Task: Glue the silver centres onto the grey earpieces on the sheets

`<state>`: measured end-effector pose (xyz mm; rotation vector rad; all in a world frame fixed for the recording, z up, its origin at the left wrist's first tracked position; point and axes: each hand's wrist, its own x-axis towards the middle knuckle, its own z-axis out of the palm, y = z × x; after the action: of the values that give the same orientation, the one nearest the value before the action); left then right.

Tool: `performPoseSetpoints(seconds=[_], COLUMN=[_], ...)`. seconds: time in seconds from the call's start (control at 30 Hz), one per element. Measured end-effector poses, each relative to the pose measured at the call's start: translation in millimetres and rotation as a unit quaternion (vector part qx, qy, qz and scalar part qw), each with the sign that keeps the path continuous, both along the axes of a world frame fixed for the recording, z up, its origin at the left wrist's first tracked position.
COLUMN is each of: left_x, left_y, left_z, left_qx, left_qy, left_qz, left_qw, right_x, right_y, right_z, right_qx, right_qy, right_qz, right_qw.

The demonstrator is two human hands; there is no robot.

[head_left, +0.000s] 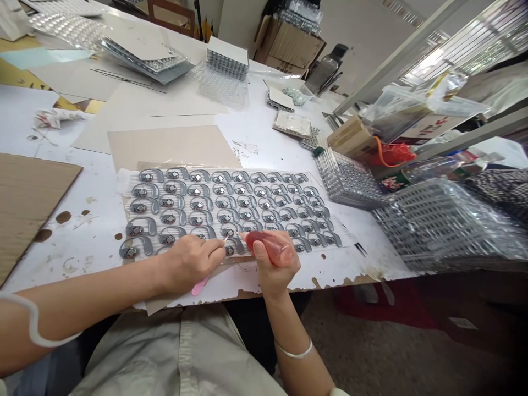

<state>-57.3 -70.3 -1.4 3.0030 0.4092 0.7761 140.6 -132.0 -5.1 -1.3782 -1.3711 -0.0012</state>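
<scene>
A clear plastic tray [124, 184] of several small silver parts in grey hook-shaped pockets lies flat on the white table [264, 137] in front of me. My left hand [190, 263] is closed on a thin pink stick [200, 285]; its tip touches a part in the tray's near row. My right hand [274, 263] grips a small red squeeze bottle [268, 246], its nozzle pointing left at the same spot. Both hands rest at the tray's near edge.
Stacks of filled trays [348, 179] and a bagged stack [441, 225] stand to the right. Cardboard sheets [25, 203] lie left and behind the tray. More tray stacks [226, 63], boxes [289, 41] and a crumpled cloth [53, 117] sit farther back. The worn table edge [330, 280] is just below my hands.
</scene>
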Motion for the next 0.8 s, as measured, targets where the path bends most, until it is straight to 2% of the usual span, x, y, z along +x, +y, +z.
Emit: performPoseSetpoints(seconds=[0.47, 0.8], left_x=[2.5, -0.1], left_y=[0.3, 0.8], left_z=[4.6, 2.6], left_qx=[0.025, -0.022], left_qy=[-0.031, -0.001], left_qz=[0.002, -0.009], left_qw=[0.999, 1.0], right_x=[-4.5, -4.1], right_y=[-1.0, -3.8], right_z=[5.0, 4.7], right_qx=[0.018, 0.034], right_qy=[-0.057, -0.074], right_qz=[-0.007, 0.005], right_qw=[0.998, 0.997])
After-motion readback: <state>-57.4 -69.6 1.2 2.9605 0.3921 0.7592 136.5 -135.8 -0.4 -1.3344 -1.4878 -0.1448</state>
